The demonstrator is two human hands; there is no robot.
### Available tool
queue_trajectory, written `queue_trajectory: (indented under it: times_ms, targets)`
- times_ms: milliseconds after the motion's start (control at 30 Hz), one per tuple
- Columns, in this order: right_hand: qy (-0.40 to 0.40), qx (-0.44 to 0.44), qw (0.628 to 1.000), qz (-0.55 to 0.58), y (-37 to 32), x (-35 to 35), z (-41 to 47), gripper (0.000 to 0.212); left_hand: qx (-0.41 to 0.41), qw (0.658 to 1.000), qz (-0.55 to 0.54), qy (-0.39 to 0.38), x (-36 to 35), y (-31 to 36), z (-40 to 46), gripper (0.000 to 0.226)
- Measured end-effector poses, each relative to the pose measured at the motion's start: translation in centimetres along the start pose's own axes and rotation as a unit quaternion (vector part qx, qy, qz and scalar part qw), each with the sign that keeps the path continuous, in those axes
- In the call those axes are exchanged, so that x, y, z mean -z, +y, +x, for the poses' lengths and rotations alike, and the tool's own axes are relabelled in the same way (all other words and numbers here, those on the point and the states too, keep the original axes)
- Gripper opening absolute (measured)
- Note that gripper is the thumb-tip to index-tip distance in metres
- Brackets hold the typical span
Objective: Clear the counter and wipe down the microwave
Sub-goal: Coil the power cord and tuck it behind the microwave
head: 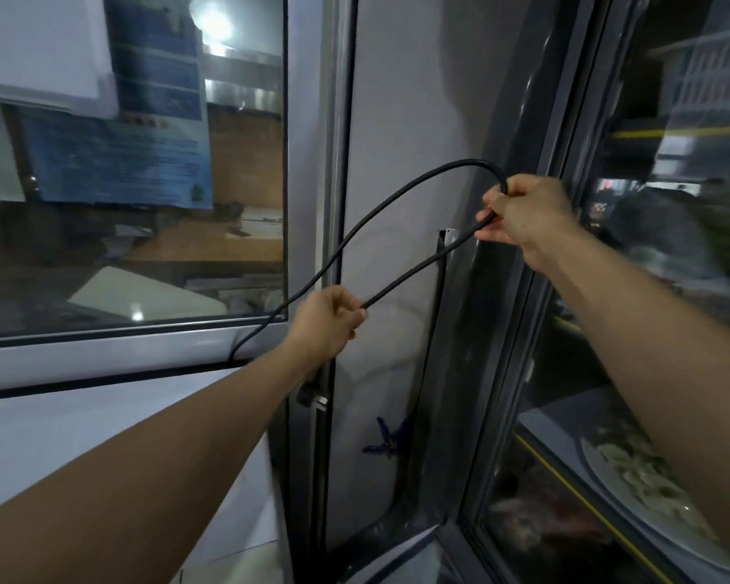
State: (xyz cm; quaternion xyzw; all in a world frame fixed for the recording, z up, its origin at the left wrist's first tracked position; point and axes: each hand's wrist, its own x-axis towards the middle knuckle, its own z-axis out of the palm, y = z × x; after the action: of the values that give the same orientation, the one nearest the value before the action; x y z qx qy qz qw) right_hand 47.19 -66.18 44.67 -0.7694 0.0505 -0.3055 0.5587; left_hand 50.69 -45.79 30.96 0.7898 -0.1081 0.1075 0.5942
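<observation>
— How is the black cord (380, 212) laid out?

— A long loop is stretched diagonally, lower left to upper right, before the window frame (312, 162).

— And held how?

— Its bend is gripped by the right hand (523, 217); a strand is pinched by the left hand (327, 322), which is nearer the dangling plug (312, 398).

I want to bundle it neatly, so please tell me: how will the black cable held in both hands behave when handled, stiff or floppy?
Probably semi-flexible: the black cable arches in a smooth loop between the left hand and right hand rather than hanging limp, so it likely springs back. It looks light, since fingertips alone hold it. The plug dangling below may swing.
</observation>
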Motion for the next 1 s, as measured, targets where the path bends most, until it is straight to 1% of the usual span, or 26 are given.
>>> queue_trajectory:
  times_ms: [33, 67, 133, 200, 267, 333, 433, 500, 567, 667, 733, 767, 833, 867, 933, 967, 1000]
  targets:
    - [0.002, 0.001, 1.000, 0.007, 0.2, -0.2, -0.1, 0.025, -0.004, 0.999, 0.016, 0.031, 0.8, 0.0, 0.1, 0.011]
    - [0.004, 0.000, 1.000, 0.014, 0.4, -0.4, -0.2, 0.025, -0.008, 0.998, 0.035, 0.057, 1.7, 0.0, 0.3, 0.018]
    - [0.007, -0.002, 1.000, 0.024, 0.7, -0.8, -0.4, 0.025, -0.011, 0.993, 0.081, 0.086, 3.1, 0.1, 0.9, 0.048]
    - [0.008, 0.000, 0.999, 0.037, 0.7, -1.0, -0.4, 0.025, -0.018, 0.989, 0.122, 0.087, 4.2, 0.4, 1.6, 0.069]
    - [0.013, 0.008, 0.999, 0.046, 0.7, -1.1, -0.6, 0.025, -0.016, 0.989, 0.132, 0.058, 4.7, 0.7, 2.5, 0.075]
    - [0.018, 0.019, 0.999, 0.045, 0.9, -1.1, -0.7, 0.024, -0.005, 0.992, 0.124, 0.017, 4.9, 0.6, 3.3, 0.069]
    - [0.030, 0.024, 0.999, 0.037, 1.6, -1.1, -0.9, 0.023, -0.020, 0.994, 0.108, -0.027, 4.8, 0.2, 4.3, 0.038]
    - [0.041, 0.015, 0.999, 0.029, 2.1, -1.1, -0.9, 0.022, -0.034, 0.994, 0.106, -0.024, 4.9, 0.0, 4.8, 0.022]
    - [0.046, -0.001, 0.999, 0.027, 2.3, -1.2, -1.1, 0.022, -0.047, 0.993, 0.109, -0.010, 5.0, 0.0, 5.1, 0.017]
    - [0.048, -0.001, 0.999, -0.001, 2.4, -1.4, -1.2, 0.022, -0.062, 0.991, 0.119, -0.012, 5.5, 0.3, 5.5, 0.018]
    - [0.048, 0.031, 0.997, -0.059, 2.2, -1.8, -1.0, 0.014, -0.073, 0.988, 0.131, -0.021, 5.9, 0.4, 5.6, 0.017]
    - [0.044, 0.048, 0.994, -0.092, 1.9, -1.9, -0.9, 0.014, -0.080, 0.987, 0.139, -0.025, 6.1, 0.5, 5.7, 0.016]
    - [0.025, 0.076, 0.981, -0.174, 1.2, -2.5, -0.8, 0.023, -0.095, 0.983, 0.152, -0.037, 6.4, 0.5, 6.0, 0.017]
    - [0.014, 0.096, 0.966, -0.241, 0.9, -2.9, -0.8, 0.026, -0.100, 0.982, 0.156, -0.044, 6.4, 0.5, 6.2, 0.018]
    - [-0.022, 0.141, 0.917, -0.371, 0.5, -4.1, -0.8, 0.028, -0.106, 0.979, 0.161, -0.062, 6.4, 0.5, 6.4, 0.019]
    - [-0.051, 0.155, 0.902, -0.399, 0.5, -4.9, -0.8, 0.027, -0.109, 0.978, 0.162, -0.072, 6.3, 0.5, 6.6, 0.018]
    - [-0.080, 0.165, 0.897, -0.403, 0.6, -5.6, -0.9, 0.024, -0.112, 0.977, 0.162, -0.078, 6.3, 0.3, 6.7, 0.018]
